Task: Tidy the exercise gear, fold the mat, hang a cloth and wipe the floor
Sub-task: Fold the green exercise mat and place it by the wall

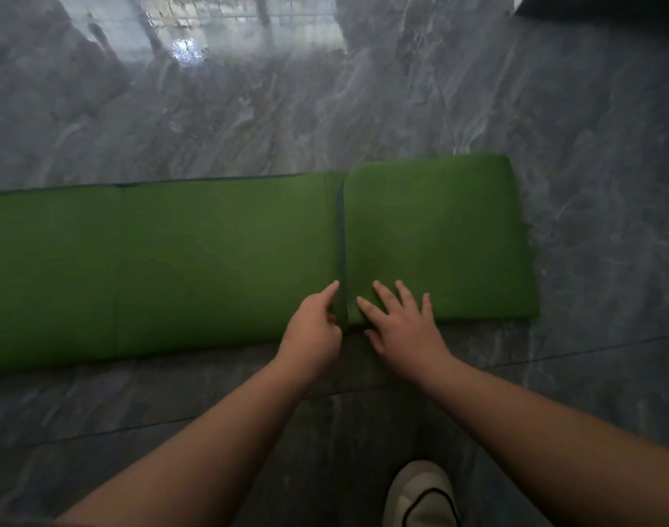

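Observation:
A long green mat [180, 268] lies across the grey marble floor, running off the left edge. Its right end is folded over into a thicker stack [439, 237] with a dark edge along the fold line. My left hand [313, 329] is at the near end of that dark edge, with the index finger stretched along it and the other fingers curled at the folded layer. My right hand [401, 325] lies flat, fingers spread, on the near left corner of the folded stack.
Glossy grey marble floor [325, 93] reflects window light at the top. My pale shoe [420, 496] stands on the floor at the bottom, right of centre. A dark object [606, 9] fills the top right corner.

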The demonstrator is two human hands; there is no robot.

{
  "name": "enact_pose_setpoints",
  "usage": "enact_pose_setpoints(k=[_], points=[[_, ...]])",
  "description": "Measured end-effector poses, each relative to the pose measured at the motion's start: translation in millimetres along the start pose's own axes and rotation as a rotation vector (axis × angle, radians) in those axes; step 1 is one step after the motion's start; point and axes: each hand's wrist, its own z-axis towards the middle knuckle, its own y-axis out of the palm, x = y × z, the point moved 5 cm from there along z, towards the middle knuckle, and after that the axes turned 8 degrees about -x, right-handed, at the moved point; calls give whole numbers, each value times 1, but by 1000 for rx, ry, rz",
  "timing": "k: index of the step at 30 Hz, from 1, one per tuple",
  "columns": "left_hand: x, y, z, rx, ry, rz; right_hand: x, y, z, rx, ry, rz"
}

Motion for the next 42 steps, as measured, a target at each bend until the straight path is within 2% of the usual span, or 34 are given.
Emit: enact_pose_setpoints(k=[2, 5, 9, 17, 21, 24, 29, 33, 37, 40, 42], points=[[-14, -15, -16, 102, 99, 259, -7, -2, 2, -26, 12, -33], [-39, -26, -21, 78, 94, 692, -15, -10, 5, -24, 16, -90], [-62, -29, -12, 1, 37, 891, -26, -10, 11, -6, -7, -94], [-70, -29, -16, 13, 52, 849, -26, 1, 17, -26, -10, -187], [-60, -28, -25, 41, 136, 826, -27, 2, 10, -35, -11, -181], [-50, -28, -29, 37, 158, 827, -28, -15, 4, 70, -28, -128], [-17, -50, -35, 148, 211, 798, -36, -59, -24, 394, -111, 154], [-2, -91, -55, 194, 275, 638, -65, -107, -43, 576, -241, 345], [14, -143, -82, 201, 364, 494, -109, -160, -51, 637, -352, 479], [22, -191, -100, 165, 371, 409, -146, -196, -46, 624, -433, 542], [26, -224, -114, 201, 396, 304, -173, -218, -39, 604, -489, 578]])
